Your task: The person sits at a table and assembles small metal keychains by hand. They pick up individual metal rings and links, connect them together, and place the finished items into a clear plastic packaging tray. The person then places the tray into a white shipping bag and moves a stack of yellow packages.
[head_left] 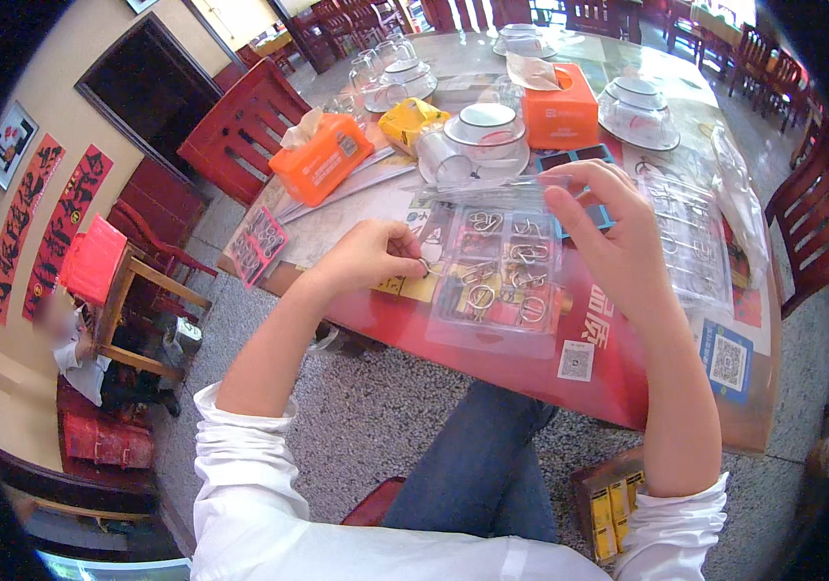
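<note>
Hands work at a clear tray (497,276) of metal wire puzzles lying on the worktop (617,363) near its front edge. The left hand (373,254) pinches a small ring (427,265) at the tray's left rim; the right hand (608,237) grips the tray's far right corner. Steadying that corner while easing the ring along the rim, not lifting, seems the surest way. Counted: two orange tissue boxes (322,155), one yellow packet (411,121), roughly nine puzzles in the tray, a second clear tray (690,237) just beside the right hand.
</note>
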`<state>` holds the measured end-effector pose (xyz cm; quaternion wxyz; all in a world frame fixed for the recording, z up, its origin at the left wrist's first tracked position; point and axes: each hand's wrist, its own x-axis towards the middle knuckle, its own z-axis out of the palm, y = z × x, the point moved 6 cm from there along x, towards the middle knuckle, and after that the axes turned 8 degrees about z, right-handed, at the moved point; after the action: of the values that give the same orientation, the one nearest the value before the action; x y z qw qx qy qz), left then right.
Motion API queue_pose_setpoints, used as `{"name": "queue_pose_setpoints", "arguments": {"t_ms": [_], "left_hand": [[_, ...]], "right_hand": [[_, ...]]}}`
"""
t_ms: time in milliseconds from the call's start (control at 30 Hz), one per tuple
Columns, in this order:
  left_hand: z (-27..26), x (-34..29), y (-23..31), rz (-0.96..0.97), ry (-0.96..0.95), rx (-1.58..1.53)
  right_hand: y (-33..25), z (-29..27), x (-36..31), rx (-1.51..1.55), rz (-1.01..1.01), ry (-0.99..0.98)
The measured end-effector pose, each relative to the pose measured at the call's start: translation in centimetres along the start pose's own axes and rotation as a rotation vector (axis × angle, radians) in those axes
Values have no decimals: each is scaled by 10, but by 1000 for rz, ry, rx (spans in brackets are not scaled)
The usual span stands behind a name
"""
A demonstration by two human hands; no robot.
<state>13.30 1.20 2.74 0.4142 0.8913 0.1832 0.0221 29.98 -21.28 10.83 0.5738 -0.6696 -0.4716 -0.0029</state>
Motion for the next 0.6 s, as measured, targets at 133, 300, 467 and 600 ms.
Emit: {"name": "queue_pose_setpoints", "arguments": {"t_ms": [133, 300, 467, 600], "left_hand": [[-4, -6, -7, -17, 48, -80], [-16, -25, -16, 3, 240, -127], [-29, -74, -8, 46, 511, -559], [10, -101, 30, 95, 430, -927]], "right_hand": [[-7, -2, 1, -32, -46, -26], [-14, 3, -2, -21, -103, -271], [-31, 17, -16, -193, -228, -341], [-66, 32, -38, -185, -438, -152]]}}
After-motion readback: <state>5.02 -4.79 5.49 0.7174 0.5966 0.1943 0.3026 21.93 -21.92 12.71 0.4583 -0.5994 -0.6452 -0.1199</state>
